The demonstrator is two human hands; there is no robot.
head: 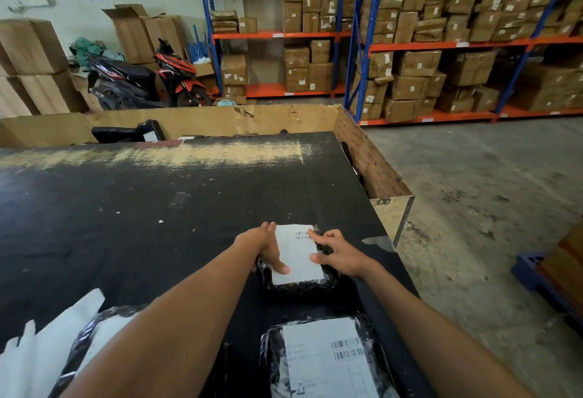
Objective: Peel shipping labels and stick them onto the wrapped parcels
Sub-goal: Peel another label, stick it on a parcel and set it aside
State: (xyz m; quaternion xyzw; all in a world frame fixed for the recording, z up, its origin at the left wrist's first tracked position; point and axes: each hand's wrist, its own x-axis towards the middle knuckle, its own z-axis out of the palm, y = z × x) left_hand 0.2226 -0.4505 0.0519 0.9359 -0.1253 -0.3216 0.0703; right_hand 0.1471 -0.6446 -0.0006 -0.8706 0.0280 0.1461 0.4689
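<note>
Step in hand: we judge this to be the sticking step. The label [296,252] already lies face up on top of the far parcel [303,285], and both hands are on it.

Far parcel: wrapped in black film, flat on the black bench [132,208], near the bench's right edge and out at arm's reach.

Left hand [268,247]: spread flat along the label's left edge, thumb tip down near the lower left corner, fingers reaching past the top corner. It grips nothing; it presses.

Right hand [337,255]: open, fingers splayed, index tip on the barcode near the top right corner, thumb on the right edge. Also pressing, not holding.

Label seating: the sheet looks flat and roughly square to the parcel. Whether every edge is bonded we cannot tell.

Near parcel [321,363]: just below, closest to us, already bearing its own label [328,356].

Third parcel [91,334]: lower left, partly hidden by the left forearm, with a white sheet on it.

White sheets [41,344]: at the lower left edge, possibly backing paper or spare labels. We cannot tell which.

Next move calls for: smoothing outward to the corners so the film's wrinkles trap no lifted edge, then moving to a parcel that still lacks a label.
</note>
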